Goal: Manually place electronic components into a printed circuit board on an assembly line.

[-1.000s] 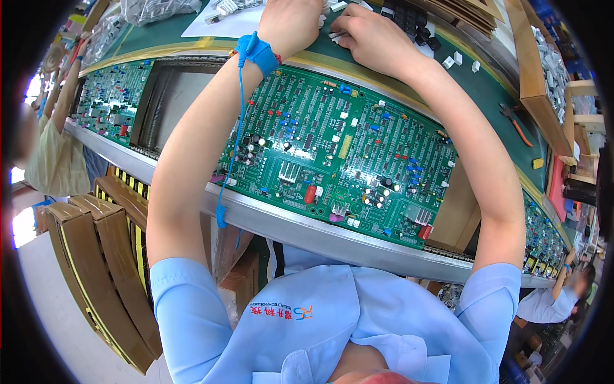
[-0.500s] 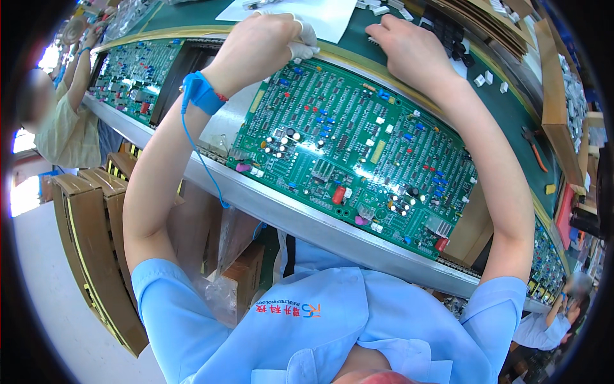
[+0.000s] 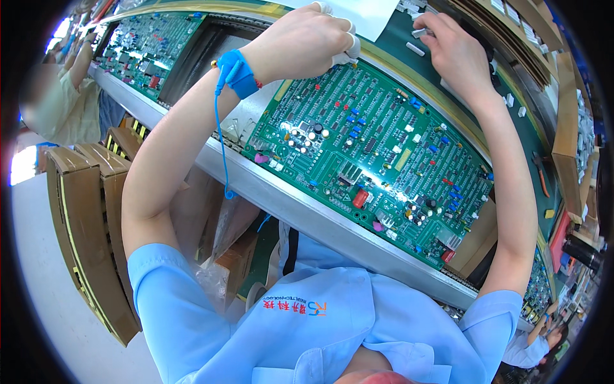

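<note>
A long green circuit board (image 3: 358, 150), filled with small components, lies in a metal rail in front of me. Over its far left edge is my left hand (image 3: 307, 41), with white finger cots on several fingers and a blue wrist strap (image 3: 236, 73) at the wrist. Its fingers are bent and closed; what they hold, if anything, is hidden. Beyond the board's far side, my right hand (image 3: 462, 61) pinches a small white connector (image 3: 419, 33) between thumb and forefinger, just above the green mat. Another white connector (image 3: 416, 49) lies on the mat close to those fingertips.
White paper (image 3: 361, 16) lies past my left hand. A carton (image 3: 566, 128) of light parts and orange-handled pliers (image 3: 541, 174) are at the right. More boards (image 3: 150, 48) sit along the line at left, beside another person (image 3: 64, 112). Cardboard boxes (image 3: 83, 224) stand at lower left.
The view has shifted, so the board appears farther right. My right hand has moved a little right, and a white connector now lies uncovered beside its fingers. The left hand stays at the board's edge.
</note>
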Demonstrator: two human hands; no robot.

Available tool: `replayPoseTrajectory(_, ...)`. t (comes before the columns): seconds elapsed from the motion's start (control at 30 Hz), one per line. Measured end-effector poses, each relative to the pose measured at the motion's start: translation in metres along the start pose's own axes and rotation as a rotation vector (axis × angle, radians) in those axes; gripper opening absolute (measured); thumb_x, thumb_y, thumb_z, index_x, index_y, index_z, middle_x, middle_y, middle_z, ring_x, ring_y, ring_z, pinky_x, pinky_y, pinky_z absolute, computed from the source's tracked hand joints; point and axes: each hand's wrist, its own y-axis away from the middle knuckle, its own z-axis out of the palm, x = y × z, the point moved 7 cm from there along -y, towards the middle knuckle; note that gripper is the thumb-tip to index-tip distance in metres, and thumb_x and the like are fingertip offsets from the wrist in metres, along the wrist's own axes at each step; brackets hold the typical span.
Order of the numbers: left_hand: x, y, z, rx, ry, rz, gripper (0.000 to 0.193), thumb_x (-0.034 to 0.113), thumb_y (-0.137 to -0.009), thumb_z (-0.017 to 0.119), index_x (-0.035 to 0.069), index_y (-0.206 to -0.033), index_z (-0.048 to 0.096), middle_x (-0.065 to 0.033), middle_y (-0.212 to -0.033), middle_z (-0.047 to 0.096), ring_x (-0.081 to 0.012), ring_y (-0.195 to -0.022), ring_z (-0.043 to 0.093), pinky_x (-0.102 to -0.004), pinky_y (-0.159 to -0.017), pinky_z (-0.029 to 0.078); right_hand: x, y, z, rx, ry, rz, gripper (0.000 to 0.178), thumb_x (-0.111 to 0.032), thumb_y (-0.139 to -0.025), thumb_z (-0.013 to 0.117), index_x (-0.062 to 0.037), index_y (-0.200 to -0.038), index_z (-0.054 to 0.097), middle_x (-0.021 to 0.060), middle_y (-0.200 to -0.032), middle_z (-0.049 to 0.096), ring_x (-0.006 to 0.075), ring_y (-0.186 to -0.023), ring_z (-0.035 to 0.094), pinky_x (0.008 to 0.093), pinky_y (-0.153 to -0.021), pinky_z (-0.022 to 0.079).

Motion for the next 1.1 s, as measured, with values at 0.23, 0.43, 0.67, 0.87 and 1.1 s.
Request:
replayPoseTrajectory(0.23, 0.0, 0.0, 0.002, -0.03, -0.05, 0.045, 0.01, 0.014, -0.082, 0.062, 0.011, -0.087, 0.07, -0.0084, -0.083, 0.062, -0.029, -0.083, 0.062, -0.0402, -0.078, 0.048, 0.0, 0.009, -0.031, 0.035, -0.218, -0.042, 0.021, -0.002, -0.091, 0.058, -0.0088, -0.111, 0.064, 0.0051, -0.09, 0.061, 0.0188, -0.078, 0.061, 0.0294, -0.071, 0.048)
replayPoseTrajectory(0.43, -0.005, 0.001, 0.007, -0.055, 0.036, 0.036, 0.012, 0.016, -0.085, 0.061, 0.013, -0.092, 0.071, -0.0079, -0.083, 0.062, -0.0281, -0.083, 0.062, -0.0393, -0.078, 0.047, 0.009, 0.046, -0.049, 0.051, -0.367, 0.188, 0.016, -0.008, -0.087, 0.066, -0.0063, -0.103, 0.066, 0.0037, -0.079, 0.062, 0.0112, -0.073, 0.062, 0.0267, -0.067, 0.052)
replayPoseTrajectory(0.67, -0.001, 0.001, 0.003, 0.006, -0.055, 0.061, 0.011, 0.017, -0.087, 0.064, 0.014, -0.092, 0.074, -0.0065, -0.087, 0.064, -0.0277, -0.084, 0.062, -0.0394, -0.081, 0.049, 0.032, 0.097, -0.065, 0.002, -0.366, 0.378, 0.02, -0.009, -0.089, 0.066, -0.0084, -0.109, 0.066, 0.0009, -0.079, 0.06, 0.0083, -0.07, 0.054, 0.0234, -0.066, 0.047)
replayPoseTrajectory(0.87, 0.001, -0.001, 0.008, -0.016, -0.235, 0.1, 0.012, 0.013, -0.084, 0.069, 0.015, -0.094, 0.076, -0.0049, -0.089, 0.065, -0.0277, -0.084, 0.062, -0.0384, -0.083, 0.05, 0.057, 0.135, -0.059, -0.031, -0.415, 0.528, 0.019, -0.01, -0.088, 0.067, -0.0058, -0.106, 0.068, 0.0033, -0.08, 0.063, 0.0103, -0.071, 0.057, 0.0243, -0.067, 0.047)
replayPoseTrajectory(1.1, -0.004, -0.031, -0.027, 0.181, -0.039, 0.105, 0.015, 0.011, -0.091, 0.066, 0.003, -0.103, 0.071, -0.0075, -0.094, 0.071, -0.0266, -0.088, 0.067, -0.0372, -0.075, 0.054, 0.044, 0.14, -0.074, -0.024, -0.01, 0.386, 0.012, -0.017, -0.087, 0.068, -0.0094, -0.093, 0.074, 0.0038, -0.085, 0.064, 0.0224, -0.075, 0.065, 0.032, -0.066, 0.05)
